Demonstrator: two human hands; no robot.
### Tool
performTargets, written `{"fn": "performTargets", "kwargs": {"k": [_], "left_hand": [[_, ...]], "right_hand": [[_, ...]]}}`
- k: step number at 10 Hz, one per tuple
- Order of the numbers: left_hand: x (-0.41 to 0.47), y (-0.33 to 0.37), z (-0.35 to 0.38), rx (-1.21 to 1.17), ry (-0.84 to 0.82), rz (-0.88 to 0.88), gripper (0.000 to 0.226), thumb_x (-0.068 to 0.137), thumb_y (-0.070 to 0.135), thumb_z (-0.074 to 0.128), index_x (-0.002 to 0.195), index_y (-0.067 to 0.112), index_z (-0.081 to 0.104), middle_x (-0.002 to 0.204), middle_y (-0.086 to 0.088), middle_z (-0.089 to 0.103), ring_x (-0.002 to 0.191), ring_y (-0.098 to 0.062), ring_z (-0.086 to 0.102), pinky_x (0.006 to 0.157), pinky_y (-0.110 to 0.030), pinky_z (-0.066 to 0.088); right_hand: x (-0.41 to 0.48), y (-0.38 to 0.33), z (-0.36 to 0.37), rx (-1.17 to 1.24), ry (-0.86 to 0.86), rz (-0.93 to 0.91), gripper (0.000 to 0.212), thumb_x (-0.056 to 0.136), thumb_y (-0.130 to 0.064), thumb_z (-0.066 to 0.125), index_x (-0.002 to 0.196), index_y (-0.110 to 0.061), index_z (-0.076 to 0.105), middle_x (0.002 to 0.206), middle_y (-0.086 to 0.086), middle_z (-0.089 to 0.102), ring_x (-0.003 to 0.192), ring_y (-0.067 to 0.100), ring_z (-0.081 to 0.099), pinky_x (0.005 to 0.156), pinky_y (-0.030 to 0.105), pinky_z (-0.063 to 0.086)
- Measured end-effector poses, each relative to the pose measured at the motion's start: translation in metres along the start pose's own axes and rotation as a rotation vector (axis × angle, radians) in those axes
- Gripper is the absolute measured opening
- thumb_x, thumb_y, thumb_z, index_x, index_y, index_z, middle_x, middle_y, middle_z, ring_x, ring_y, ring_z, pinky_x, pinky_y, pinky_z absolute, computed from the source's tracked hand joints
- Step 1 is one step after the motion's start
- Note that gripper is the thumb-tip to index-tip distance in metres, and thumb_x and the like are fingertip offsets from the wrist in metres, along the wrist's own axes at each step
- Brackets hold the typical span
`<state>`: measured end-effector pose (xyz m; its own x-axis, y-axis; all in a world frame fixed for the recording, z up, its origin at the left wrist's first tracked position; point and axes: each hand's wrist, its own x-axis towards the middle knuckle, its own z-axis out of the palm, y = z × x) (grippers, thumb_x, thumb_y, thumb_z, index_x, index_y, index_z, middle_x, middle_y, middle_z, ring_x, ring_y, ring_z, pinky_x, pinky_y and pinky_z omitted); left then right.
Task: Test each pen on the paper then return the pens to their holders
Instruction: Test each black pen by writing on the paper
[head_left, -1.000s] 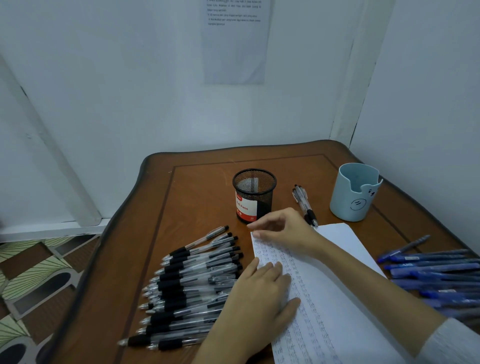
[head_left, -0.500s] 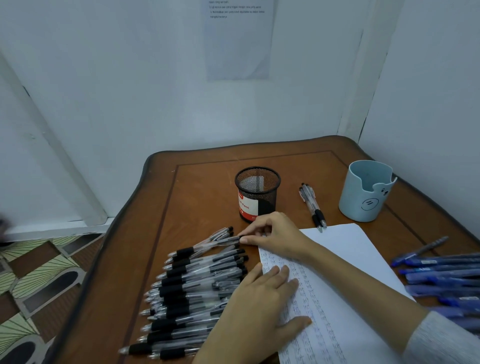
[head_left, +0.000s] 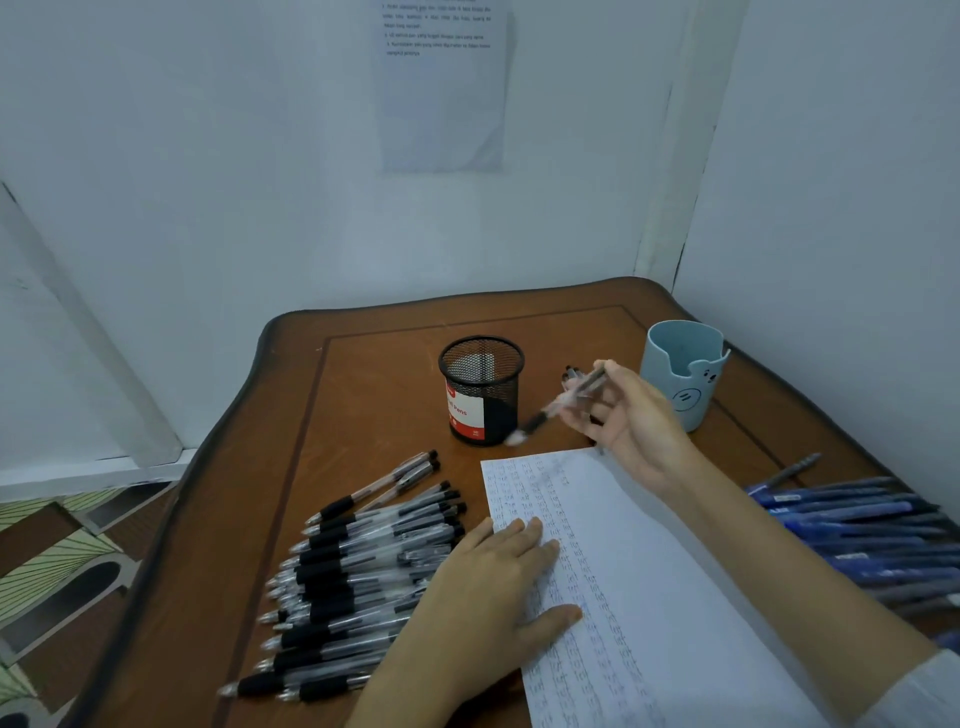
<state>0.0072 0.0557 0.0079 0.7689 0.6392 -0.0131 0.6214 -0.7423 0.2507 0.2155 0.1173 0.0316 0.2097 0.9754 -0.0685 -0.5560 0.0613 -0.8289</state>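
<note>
My right hand (head_left: 631, 421) holds a black pen (head_left: 558, 405) in its fingers, raised above the table between the black mesh holder (head_left: 482, 389) and the light blue cup holder (head_left: 683, 371); the pen is blurred and its tip points down-left. My left hand (head_left: 491, 597) lies flat on the left edge of the white paper (head_left: 654, 597), which is covered in rows of small marks. Several black pens (head_left: 363, 561) lie in a pile left of the paper. Several blue pens (head_left: 862, 525) lie at the right.
The wooden table (head_left: 374, 395) stands in a corner between white walls. A printed sheet (head_left: 444, 85) hangs on the back wall. Pens partly hidden by my right hand lie behind it near the blue cup. Patterned floor shows at the lower left.
My right hand took a black pen from the top of the pile and lifted it up and to the right, toward the holders. My left hand stays flat on the paper.
</note>
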Motion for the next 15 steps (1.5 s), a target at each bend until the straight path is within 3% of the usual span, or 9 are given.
{"fn": "performTargets", "kwargs": {"k": [2,5,7,8,10,11,12,13,15], "left_hand": [[0.0,0.0,0.0,0.012,-0.006,-0.005,0.065,0.095,0.06,0.036,0.15,0.028,0.025,0.159,0.008,0.016,0.145,-0.006,0.013,0.111,-0.019,-0.005],[0.0,-0.001,0.001,0.019,0.001,-0.008,0.066,0.094,0.062,0.036,0.15,0.029,0.025,0.159,0.009,0.016,0.145,-0.005,0.014,0.112,-0.019,-0.004],[0.0,-0.002,0.002,0.019,-0.005,-0.012,0.066,0.094,0.062,0.035,0.151,0.029,0.024,0.159,0.009,0.015,0.145,-0.005,0.012,0.114,-0.021,-0.003],[0.0,-0.002,0.003,0.021,0.001,-0.012,0.066,0.094,0.062,0.035,0.151,0.029,0.024,0.159,0.009,0.015,0.145,-0.005,0.012,0.115,-0.021,-0.003],[0.0,-0.002,0.003,0.019,0.002,-0.011,0.066,0.094,0.062,0.035,0.151,0.03,0.024,0.159,0.01,0.014,0.145,-0.004,0.012,0.111,-0.019,-0.007],[0.0,-0.002,0.003,0.025,-0.002,-0.011,0.066,0.094,0.062,0.034,0.151,0.03,0.022,0.159,0.01,0.013,0.145,-0.004,0.011,0.112,-0.019,-0.007],[0.001,-0.002,0.003,0.021,-0.01,-0.015,0.066,0.094,0.062,0.033,0.151,0.03,0.022,0.16,0.01,0.012,0.145,-0.005,0.01,0.113,-0.021,-0.006],[0.0,-0.001,0.002,0.022,-0.012,-0.015,0.066,0.094,0.062,0.033,0.151,0.03,0.021,0.16,0.01,0.012,0.145,-0.004,0.01,0.112,-0.02,-0.007],[0.0,0.0,0.001,0.015,-0.019,-0.02,0.066,0.094,0.062,0.032,0.151,0.031,0.02,0.16,0.012,0.01,0.145,-0.003,0.008,0.113,-0.021,-0.007]], "right_hand": [[-0.012,-0.019,-0.007,0.205,0.037,0.117,0.026,0.101,-0.038,0.04,0.1,-0.018,0.058,0.06,-0.003,0.041,0.038,0.003,0.03,0.031,0.012,0.026],[-0.024,-0.012,-0.019,0.202,0.054,0.241,0.034,0.096,-0.029,0.038,0.1,-0.01,0.066,0.039,-0.007,0.024,0.027,0.005,0.019,0.027,0.016,0.014],[-0.024,-0.011,-0.019,0.16,0.008,0.172,0.037,0.087,-0.018,0.055,0.12,-0.004,0.063,0.065,0.002,0.06,0.028,0.005,0.03,0.028,0.011,0.02],[-0.021,-0.006,-0.02,0.219,0.034,0.226,0.036,0.094,-0.011,0.042,0.119,0.009,0.06,0.086,0.018,0.069,0.038,0.006,0.051,0.035,0.012,0.039],[-0.021,0.007,-0.025,-0.069,0.073,0.293,0.068,0.101,-0.049,0.033,0.079,-0.002,0.078,0.054,0.01,0.055,0.039,0.01,0.042,0.035,0.016,0.034],[-0.018,0.009,-0.026,-0.188,0.14,0.261,0.063,0.094,-0.053,0.048,0.071,-0.002,0.076,0.05,0.007,0.055,0.038,0.008,0.042,0.037,0.015,0.036],[-0.015,0.012,-0.028,-0.292,0.115,0.202,0.036,0.075,-0.04,0.075,0.067,-0.008,0.061,0.049,0.001,0.048,0.036,0.006,0.036,0.035,0.014,0.029],[-0.012,0.017,-0.025,-0.448,0.13,0.085,0.037,0.08,-0.041,0.073,0.07,-0.014,0.049,0.046,0.001,0.046,0.033,0.007,0.034,0.031,0.016,0.024],[-0.012,0.026,-0.02,-0.597,0.084,-0.096,0.037,0.08,-0.035,0.073,0.071,0.0,0.065,0.055,0.013,0.062,0.038,0.015,0.052,0.037,0.021,0.042]]}}
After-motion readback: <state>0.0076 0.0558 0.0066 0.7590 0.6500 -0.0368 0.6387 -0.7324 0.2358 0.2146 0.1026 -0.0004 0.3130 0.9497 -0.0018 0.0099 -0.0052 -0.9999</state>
